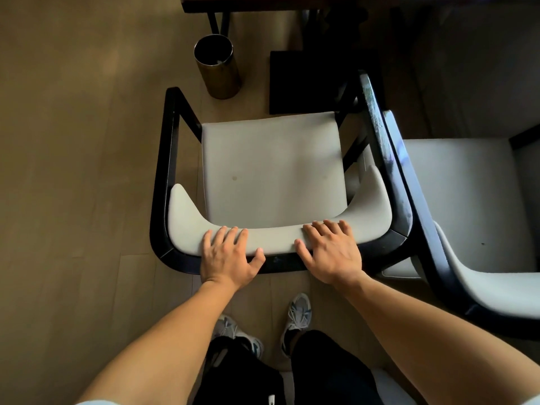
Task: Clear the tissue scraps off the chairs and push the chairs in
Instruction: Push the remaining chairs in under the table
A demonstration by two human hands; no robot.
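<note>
Grey upholstery on the curved backrest (280,239) is what both hands rest on: the left hand (230,255) lies palm-down just left of the middle, fingers straight and spread over the top pad, thumb hooked down toward the black frame (163,171); the right hand (331,252) lies the same way just right of the middle, fingers draped forward over the pad, so neither is closed round anything. The two sit about evenly either side of the chair's centre line. Outward from the hands the chair (273,171) runs straight ahead, its seat bare of any tissue scraps that show. Beyond its front edge stands the dark counter (242,2), with its legs and a black base in between, so the push goes directly forward along the chair's front-to-back axis. A metal bin (217,67) stands ahead and to the left, near the front left corner of the frame, and a second chair (467,200) sits tight against the right arm, their frames seemingly touching. My judgement is that an even push from both palms is needed, or the chair may swing toward one of these.
</note>
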